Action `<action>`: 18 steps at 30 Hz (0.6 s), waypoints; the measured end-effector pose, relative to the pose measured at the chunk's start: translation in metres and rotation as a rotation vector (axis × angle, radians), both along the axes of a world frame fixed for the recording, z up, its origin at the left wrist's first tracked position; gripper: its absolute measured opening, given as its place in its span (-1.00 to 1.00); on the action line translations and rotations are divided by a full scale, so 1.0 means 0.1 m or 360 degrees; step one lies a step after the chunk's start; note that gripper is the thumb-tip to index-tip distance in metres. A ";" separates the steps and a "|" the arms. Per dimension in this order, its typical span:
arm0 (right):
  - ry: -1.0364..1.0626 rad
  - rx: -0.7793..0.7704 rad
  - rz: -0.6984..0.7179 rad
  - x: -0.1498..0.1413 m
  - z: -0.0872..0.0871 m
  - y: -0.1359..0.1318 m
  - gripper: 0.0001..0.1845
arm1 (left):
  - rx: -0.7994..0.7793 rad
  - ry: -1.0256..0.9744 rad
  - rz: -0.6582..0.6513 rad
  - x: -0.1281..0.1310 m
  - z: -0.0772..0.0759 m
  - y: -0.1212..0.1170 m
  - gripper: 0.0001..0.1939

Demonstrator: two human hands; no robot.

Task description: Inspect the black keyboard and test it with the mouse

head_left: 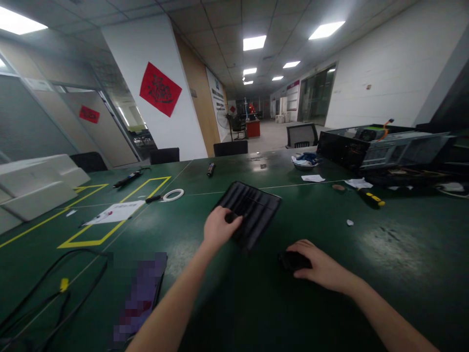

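Note:
A black ribbed rectangular part (252, 208) lies on the green table (366, 274) in front of me. My left hand (219, 227) rests on its near left corner, fingers curled over the edge and gripping it. My right hand (319, 266) lies lower right, fingers closed over a small black object (291, 260) on the table surface, which I cannot identify.
An opened computer chassis (381, 144) stands at the back right, with a yellow-handled tool (372, 198) and paper scraps near it. A white tape roll (173, 194), a paper sheet (116, 212) in yellow floor-style markings, black cables (54, 288) and white foam blocks (36, 183) lie left.

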State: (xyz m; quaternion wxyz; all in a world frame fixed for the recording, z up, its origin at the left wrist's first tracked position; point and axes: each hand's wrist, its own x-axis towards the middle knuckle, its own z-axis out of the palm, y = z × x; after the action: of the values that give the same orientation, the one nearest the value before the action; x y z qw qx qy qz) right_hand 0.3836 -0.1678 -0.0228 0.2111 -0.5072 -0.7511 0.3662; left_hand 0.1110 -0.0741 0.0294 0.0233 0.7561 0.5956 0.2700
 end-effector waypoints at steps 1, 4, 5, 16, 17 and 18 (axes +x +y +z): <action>-0.0023 -0.0032 -0.0012 0.00 0.01 0.00 -0.52 | -0.0015 0.0120 0.0191 -0.17 0.05 0.16 -0.56; -0.0006 -0.0112 -0.0036 0.00 0.00 0.00 -0.53 | -0.0206 0.0375 0.0710 -0.67 0.09 0.56 -0.45; 0.0001 -0.0122 -0.0038 0.00 0.00 0.00 -0.53 | -0.0318 0.0404 0.0832 -0.82 0.08 0.64 -0.42; 0.0015 -0.0122 -0.0043 -0.02 0.01 0.02 -0.51 | -0.0571 0.0342 0.1103 -1.32 -0.16 0.78 -0.39; 0.0023 -0.0114 -0.0077 0.02 0.00 0.03 -0.49 | -0.0579 0.0332 0.1083 -1.36 -0.13 0.77 -0.43; 0.0017 -0.0088 -0.0135 0.07 0.00 0.06 -0.48 | -0.0593 0.0319 0.1061 -1.42 -0.09 0.75 -0.49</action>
State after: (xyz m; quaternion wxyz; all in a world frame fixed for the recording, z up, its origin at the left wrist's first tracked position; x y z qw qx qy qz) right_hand 0.3910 -0.1620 -0.0229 0.2164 -0.5422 -0.7174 0.3802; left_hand -0.0309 0.0013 0.0199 0.0128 0.5266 0.8467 0.0749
